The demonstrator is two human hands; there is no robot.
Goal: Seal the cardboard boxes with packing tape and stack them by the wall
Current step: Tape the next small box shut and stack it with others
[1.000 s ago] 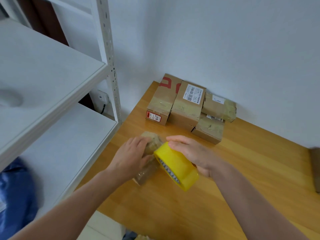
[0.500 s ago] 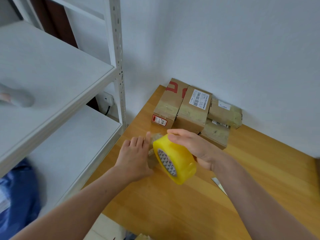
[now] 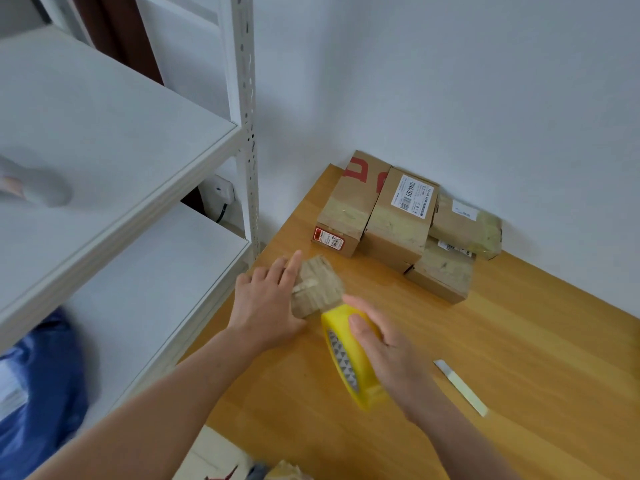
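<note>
The small box [image 3: 317, 287] sits tilted near the left edge of the wooden table [image 3: 519, 341], one corner lifted. It's stubby and motion-blurred, so I honestly can't call its long axis. There's a pale strip of tape across the face looking up at me.

The left hand [image 3: 266, 303] lies flat against the box's left side. Its fingers are pretty much straight and point away from me, with the index finger reaching past the far edge and the forearm coming in from the lower left. The right hand [image 3: 384, 348] is wrapped round a yellow tape roll [image 3: 349, 362], thumb over the rim. The roll stands on edge, with its patterned core facing left and its top touching the box's near right corner.

Beyond the small box, against the wall [image 3: 450, 81], are four sealed boxes, long sides running back toward the wall:
- The red-print box [image 3: 349, 206] has big red marks on top and a small red sticker on the end facing the small box.
- The labelled box [image 3: 401, 220] right beside it has a white barcode label, but the code is too blurry to trust.
- Two more boxes [image 3: 446, 271] sit stacked further right, each with a small white label I can't read.

A thin metal blade [image 3: 460, 388] lies right of the small box, nearer me. A white shelf rack [image 3: 104, 133] stands to its left.
</note>
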